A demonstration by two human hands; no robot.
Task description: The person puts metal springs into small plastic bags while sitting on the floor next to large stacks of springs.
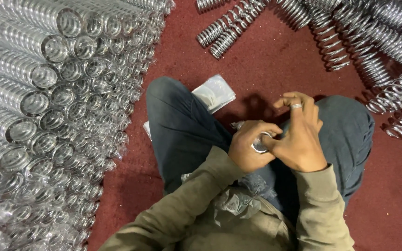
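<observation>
- Hands together over your lap: left hand point(249, 148) clamped on 1 spring point(259, 144), right hand point(298, 135) at its end.
- Bagging step, likely; next needs 1 plastic sleeve point(215, 93) drawn over it.

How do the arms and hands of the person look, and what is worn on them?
Both arms are covered by long olive-green sleeves of soft, creased fabric, ending in plain cuffs at the wrists. The left hand is bare, with no ring or glove visible. The right hand is also ungloved and carries a silver ring on one finger. No watch or bracelet shows.
</observation>
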